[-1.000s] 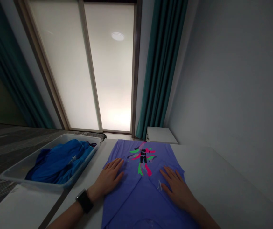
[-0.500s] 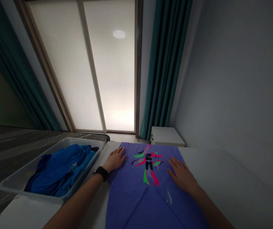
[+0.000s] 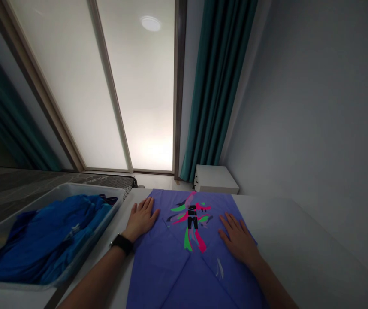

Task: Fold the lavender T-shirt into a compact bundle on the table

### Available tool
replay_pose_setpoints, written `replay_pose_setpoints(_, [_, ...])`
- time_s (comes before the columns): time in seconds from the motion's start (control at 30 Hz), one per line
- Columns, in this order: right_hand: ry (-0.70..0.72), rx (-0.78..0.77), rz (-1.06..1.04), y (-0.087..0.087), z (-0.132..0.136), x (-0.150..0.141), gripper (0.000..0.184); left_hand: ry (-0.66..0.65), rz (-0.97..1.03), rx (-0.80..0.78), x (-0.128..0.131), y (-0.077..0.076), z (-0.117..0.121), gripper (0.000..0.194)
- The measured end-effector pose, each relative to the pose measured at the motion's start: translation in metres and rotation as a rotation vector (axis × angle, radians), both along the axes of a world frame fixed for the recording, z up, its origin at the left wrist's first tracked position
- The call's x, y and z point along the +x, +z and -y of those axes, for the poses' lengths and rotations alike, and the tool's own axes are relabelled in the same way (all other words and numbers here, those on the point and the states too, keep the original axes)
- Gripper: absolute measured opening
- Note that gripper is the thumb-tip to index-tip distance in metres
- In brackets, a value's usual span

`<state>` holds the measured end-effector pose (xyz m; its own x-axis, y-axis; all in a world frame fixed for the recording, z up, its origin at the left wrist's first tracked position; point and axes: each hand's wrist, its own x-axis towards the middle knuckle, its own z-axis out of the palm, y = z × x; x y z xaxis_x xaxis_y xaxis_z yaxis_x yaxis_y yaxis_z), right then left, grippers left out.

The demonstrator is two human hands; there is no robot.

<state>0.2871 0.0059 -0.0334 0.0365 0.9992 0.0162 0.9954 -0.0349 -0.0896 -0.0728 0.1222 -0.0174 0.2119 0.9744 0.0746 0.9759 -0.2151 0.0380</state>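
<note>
A purple T-shirt [image 3: 177,262] with a pink, green and black print lies spread on the white table [image 3: 300,249], its sides folded in toward the middle. My left hand [image 3: 141,218] rests flat on the shirt's far left edge, fingers stretched out, a black watch on the wrist. My right hand [image 3: 238,238] lies flat on the shirt's right side, fingers spread. Neither hand holds anything.
A grey plastic bin [image 3: 84,195] with bunched blue garments [image 3: 49,234] sits left of the shirt. Beyond the table stand a small white cabinet [image 3: 215,184], teal curtains [image 3: 216,86] and a frosted sliding door. A plain wall runs along the right.
My left hand slid forward from the shirt's middle left to its far left edge. My right hand moved slightly forward. The view shifted, bringing the bin closer at left.
</note>
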Motion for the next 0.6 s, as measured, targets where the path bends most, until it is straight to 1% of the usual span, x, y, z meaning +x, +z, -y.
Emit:
replay_pose_setpoints(0.1, [0.001, 0.002, 0.014, -0.002, 0.001, 0.0, 0.063, 0.007, -0.003, 0.011, 0.0, 0.0, 0.001, 0.059])
replay_pose_setpoints(0.3, [-0.03, 0.007, 0.045, -0.007, 0.004, 0.002, 0.064, 0.019, 0.007, 0.007, -0.003, -0.004, -0.001, 0.06])
replay_pose_setpoints(0.43, [-0.024, -0.007, 0.064, -0.004, 0.006, 0.002, 0.064, 0.018, 0.029, -0.004, -0.004, -0.002, -0.001, 0.059])
replay_pose_setpoints(0.53, [-0.024, -0.022, 0.066, 0.002, 0.006, 0.001, 0.063, 0.002, 0.044, 0.037, 0.001, 0.006, 0.011, 0.061])
replay_pose_setpoints(0.6, [-0.018, -0.017, 0.076, 0.007, 0.005, 0.0, 0.063, -0.09, 0.059, 0.089, 0.008, 0.013, 0.026, 0.061])
